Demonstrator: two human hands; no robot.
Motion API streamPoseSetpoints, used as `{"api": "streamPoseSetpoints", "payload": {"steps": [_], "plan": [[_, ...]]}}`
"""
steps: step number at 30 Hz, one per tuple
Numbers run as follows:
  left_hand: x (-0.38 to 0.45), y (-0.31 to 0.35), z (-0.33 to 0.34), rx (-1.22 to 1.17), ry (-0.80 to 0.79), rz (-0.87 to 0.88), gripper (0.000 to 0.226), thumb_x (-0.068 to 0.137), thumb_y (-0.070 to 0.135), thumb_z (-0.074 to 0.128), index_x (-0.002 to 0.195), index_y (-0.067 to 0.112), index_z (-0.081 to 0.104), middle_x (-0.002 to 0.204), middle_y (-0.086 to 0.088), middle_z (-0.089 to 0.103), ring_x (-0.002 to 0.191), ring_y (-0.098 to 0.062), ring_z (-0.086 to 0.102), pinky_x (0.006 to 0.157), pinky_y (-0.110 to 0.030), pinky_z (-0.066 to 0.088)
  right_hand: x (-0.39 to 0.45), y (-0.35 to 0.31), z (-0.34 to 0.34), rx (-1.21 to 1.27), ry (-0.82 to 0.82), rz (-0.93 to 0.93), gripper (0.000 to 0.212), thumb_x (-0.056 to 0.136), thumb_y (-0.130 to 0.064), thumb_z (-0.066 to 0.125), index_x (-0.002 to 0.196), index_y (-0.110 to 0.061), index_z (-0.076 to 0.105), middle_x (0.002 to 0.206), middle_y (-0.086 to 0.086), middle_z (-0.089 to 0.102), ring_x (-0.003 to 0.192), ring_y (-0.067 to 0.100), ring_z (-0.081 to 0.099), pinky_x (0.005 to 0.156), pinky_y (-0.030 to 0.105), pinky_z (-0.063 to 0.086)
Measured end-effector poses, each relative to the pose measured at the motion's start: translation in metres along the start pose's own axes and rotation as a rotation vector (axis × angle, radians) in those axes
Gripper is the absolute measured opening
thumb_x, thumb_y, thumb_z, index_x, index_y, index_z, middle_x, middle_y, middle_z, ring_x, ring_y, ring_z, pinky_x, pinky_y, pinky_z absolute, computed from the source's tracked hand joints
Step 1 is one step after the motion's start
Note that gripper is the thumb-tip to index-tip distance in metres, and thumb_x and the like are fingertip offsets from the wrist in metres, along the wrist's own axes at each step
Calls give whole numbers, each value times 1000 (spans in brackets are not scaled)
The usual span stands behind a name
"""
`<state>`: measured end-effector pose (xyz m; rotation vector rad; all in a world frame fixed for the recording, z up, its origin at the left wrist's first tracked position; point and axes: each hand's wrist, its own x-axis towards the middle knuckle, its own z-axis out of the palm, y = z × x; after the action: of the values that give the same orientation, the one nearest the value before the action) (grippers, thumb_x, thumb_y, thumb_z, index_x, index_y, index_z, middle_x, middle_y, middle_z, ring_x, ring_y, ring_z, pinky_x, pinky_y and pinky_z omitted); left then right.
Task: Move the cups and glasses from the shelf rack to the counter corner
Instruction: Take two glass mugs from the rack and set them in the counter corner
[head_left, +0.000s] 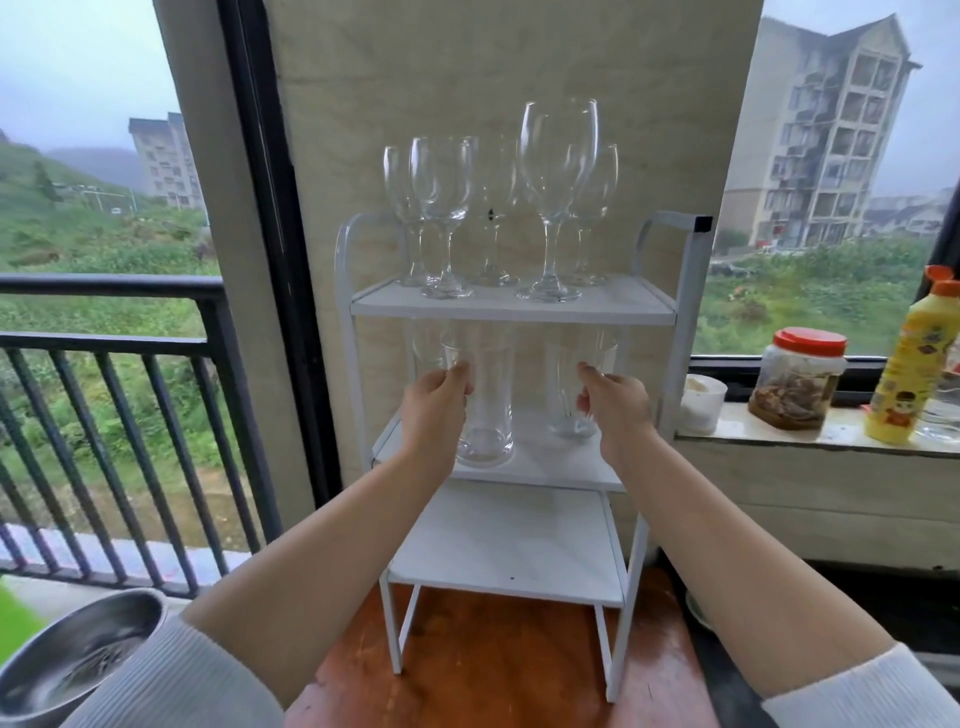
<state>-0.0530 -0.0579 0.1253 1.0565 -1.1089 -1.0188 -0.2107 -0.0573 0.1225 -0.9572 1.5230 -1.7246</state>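
Note:
A white three-tier shelf rack (680, 322) stands on a reddish wooden table (493, 670). Several stemmed wine glasses (556, 171) stand on its top shelf. The middle shelf holds clear tumblers, with a tall glass (488, 415) at the front centre. My left hand (434, 410) reaches in on the left, fingers closed on the rim of a tumbler (451, 348) beside the tall glass. My right hand (618, 405) wraps the right side of another tumbler (563, 405). Both tumblers look to be still on the shelf.
A steel bowl (72, 660) sits at the lower left. On the stone ledge (779, 439) to the right stand a white cup (701, 397), a red-lidded jar (795, 384) and a yellow bottle (909, 374). A black railing (104, 343) runs behind the window on the left.

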Motion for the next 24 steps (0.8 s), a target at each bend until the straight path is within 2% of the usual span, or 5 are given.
{"api": "streamPoseSetpoints", "payload": {"steps": [4, 7, 11, 16, 24], "plan": [[-6, -2, -8, 40, -86, 65, 39, 94, 23, 47, 57, 11, 45, 30, 9, 40, 24, -3, 34, 31, -11, 29, -2, 1, 0, 22, -29, 20, 44, 83, -17, 53, 42, -10, 38, 20, -7, 37, 43, 16, 42, 48, 20, 37], [-8, -4, -12, 46, -133, 75, 40, 96, 27, 45, 58, 12, 43, 43, 2, 44, 27, -2, 39, 34, -12, 34, -3, 3, -2, 57, -38, 7, 42, 84, -16, 54, 44, -10, 42, 30, -5, 42, 27, 6, 39, 39, 16, 36], [-11, -7, -9, -66, -145, 29, 40, 97, 27, 42, 60, 14, 37, 31, 12, 30, 28, -2, 27, 34, -14, 26, -8, 7, 1, 144, -40, -21, 42, 88, -18, 52, 48, -11, 43, 50, 4, 44, 45, 15, 37, 49, 24, 32], [-18, -7, -13, -114, -44, 66, 42, 96, 24, 44, 56, 13, 39, 26, 12, 27, 24, -1, 22, 30, -11, 19, -23, 11, 3, 122, -15, -83, 49, 88, -19, 50, 47, -17, 23, 51, 3, 21, 50, 15, 20, 51, 28, 17], [-53, 4, -46, -163, -37, 95, 41, 94, 23, 47, 55, 13, 44, 27, 11, 31, 24, -1, 25, 30, -12, 22, -85, 4, 4, 224, -16, -110, 48, 87, -13, 48, 48, -20, 21, 36, -10, 21, 38, 6, 17, 41, 21, 15]]}}
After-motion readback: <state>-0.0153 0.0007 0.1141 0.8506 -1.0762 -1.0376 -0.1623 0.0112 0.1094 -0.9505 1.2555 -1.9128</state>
